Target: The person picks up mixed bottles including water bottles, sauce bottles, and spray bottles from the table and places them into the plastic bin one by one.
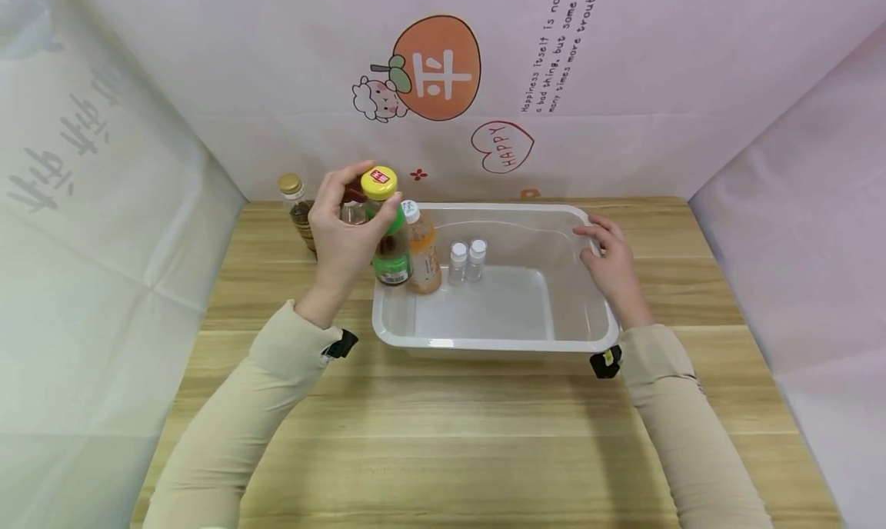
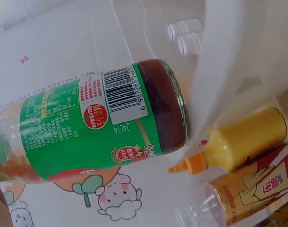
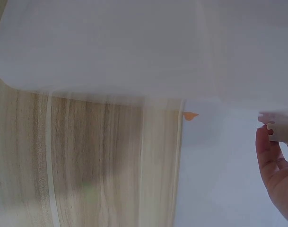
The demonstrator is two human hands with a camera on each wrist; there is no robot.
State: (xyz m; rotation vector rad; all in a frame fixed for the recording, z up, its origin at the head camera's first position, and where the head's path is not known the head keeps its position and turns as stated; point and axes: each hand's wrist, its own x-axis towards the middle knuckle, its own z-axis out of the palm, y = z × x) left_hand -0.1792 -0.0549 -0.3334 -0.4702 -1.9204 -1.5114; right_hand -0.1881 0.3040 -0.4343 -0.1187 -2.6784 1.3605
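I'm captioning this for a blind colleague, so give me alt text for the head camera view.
A person's left hand holds a green-labelled bottle with a yellow cap over the left end of a white plastic tub on a wooden table, while the right hand rests on the tub's right rim. Inside the tub stand an orange drink bottle and two small white-capped bottles.

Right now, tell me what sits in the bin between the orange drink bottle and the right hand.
In the head view, two small clear vials with white caps stand beside the orange drink bottle; from them to the right hand on the rim, the white bin is bare.
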